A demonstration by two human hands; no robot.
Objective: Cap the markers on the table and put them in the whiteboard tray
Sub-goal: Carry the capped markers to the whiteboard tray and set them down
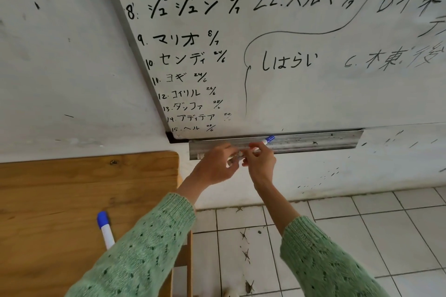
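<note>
Blue-capped marker [267, 140], prob. white barrel.

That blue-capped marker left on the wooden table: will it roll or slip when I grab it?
The marker looks round and smooth, so a nudge would probably roll it across the flat table. It seems rigid and light. Its glossy white barrel may be slippery; pinching across the middle seems safest.

Lighting: bright, even, diffuse, shadows faint; hands [237, 161] slightly motion-blurred; wide-angle bowing of whiteboard [289, 55] edges far above grip; no strong glare.
</note>
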